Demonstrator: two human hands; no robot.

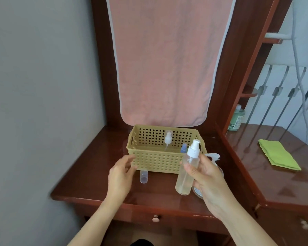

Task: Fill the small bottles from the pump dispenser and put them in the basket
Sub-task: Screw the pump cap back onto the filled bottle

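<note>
My right hand (207, 176) grips a clear small bottle (186, 176) with a white pump top and pale liquid, held tilted just in front of the yellow perforated basket (155, 162). Inside the basket stand a clear spray bottle (168, 140) and a blue-capped bottle (183, 148). My left hand (120, 176) hovers empty with relaxed fingers at the basket's front left corner. A clear cap (143, 176) lies on the table beside it. The pump dispenser (214, 158) stands behind my right hand, mostly hidden.
A pink towel (165, 59) hangs behind the basket. The brown wooden table (89, 176) has a drawer knob (32, 219) below its front edge. On the right-hand surface lie a green cloth (278, 154) and a green bottle (237, 118).
</note>
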